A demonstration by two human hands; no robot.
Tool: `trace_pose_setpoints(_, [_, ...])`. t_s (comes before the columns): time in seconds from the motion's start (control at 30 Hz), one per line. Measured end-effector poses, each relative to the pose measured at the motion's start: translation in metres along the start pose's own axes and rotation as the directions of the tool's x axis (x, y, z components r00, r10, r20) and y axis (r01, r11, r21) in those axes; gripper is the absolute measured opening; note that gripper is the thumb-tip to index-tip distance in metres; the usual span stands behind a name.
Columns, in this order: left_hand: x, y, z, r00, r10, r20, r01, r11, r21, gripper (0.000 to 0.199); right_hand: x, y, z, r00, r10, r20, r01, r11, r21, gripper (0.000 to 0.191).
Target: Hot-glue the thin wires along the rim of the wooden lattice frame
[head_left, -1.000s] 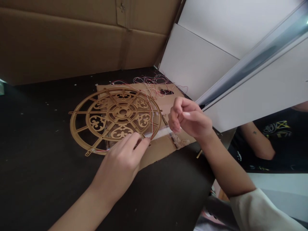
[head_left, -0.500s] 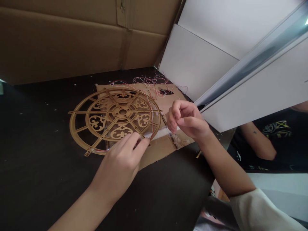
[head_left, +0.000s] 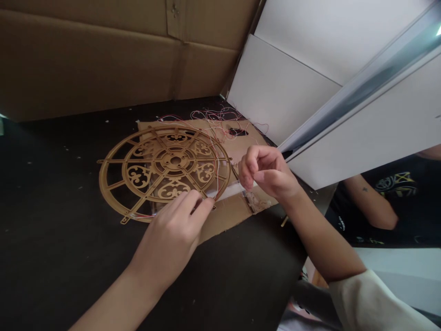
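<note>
A round gold lattice frame [head_left: 175,149] with spokes and scroll patterns lies flat, partly over a cardboard sheet [head_left: 223,220]. My left hand [head_left: 177,225] is closed at its near right rim, thumb and index pressed together. A thin red and white wire [head_left: 217,170] crosses the frame and runs down to those fingertips; the exact grip is partly hidden by the hand. Raised to the right of the frame, my right hand [head_left: 267,172] has curled fingers with the thumb brought against them. Whatever it pinches, if anything, is too small to make out.
Tangled red and white wires [head_left: 213,115] lie on the cardboard's far side. Clear plastic [head_left: 257,202] rests near its right edge. A tall cardboard panel [head_left: 103,64] and white boxes [head_left: 275,87] wall in the dark table [head_left: 51,230]. Another person's arm [head_left: 372,202] shows at right.
</note>
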State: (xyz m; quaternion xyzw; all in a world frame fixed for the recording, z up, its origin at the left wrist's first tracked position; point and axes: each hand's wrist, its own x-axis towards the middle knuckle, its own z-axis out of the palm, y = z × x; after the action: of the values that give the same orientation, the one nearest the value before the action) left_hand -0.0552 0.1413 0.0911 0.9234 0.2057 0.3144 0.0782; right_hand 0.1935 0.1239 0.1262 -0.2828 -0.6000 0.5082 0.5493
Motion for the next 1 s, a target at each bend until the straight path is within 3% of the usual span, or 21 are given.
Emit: trace_pose_setpoints(1.0, [-0.0016, -0.0007, 0.0006, 1.000, -0.005, 0.006, 0.005, 1.000, -0.008, 0.023, 0.0015, -0.0019, 0.0001, 1.000, 0.014, 0.008, -0.014, 1.000, 0.015, 0.016])
